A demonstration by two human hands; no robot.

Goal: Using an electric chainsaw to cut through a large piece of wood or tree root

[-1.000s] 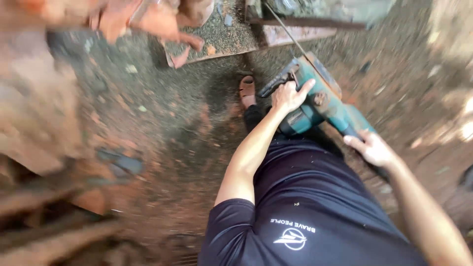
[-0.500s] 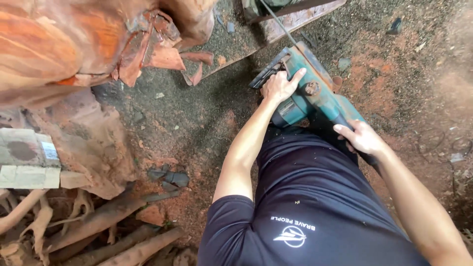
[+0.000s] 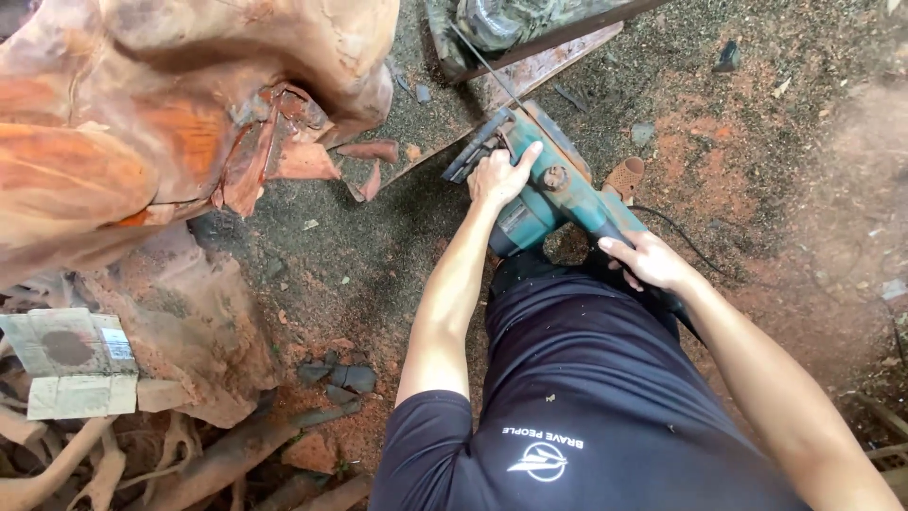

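Head view: big reddish wood stump (image 3: pixel 161 123) at left, folded cardboard piece (image 3: pixel 71 364) below it, bark chips on the dirt ground (image 3: pixel 378 246). Left hand (image 3: pixel 499 175) wrapped over the front of the teal power saw (image 3: pixel 553 189), right hand (image 3: pixel 648 260) closed on its rear handle. Hands apart. Saw held low over the ground, just ahead of the person's dark shirt (image 3: pixel 586 397). Cord (image 3: pixel 690 241) trails right.
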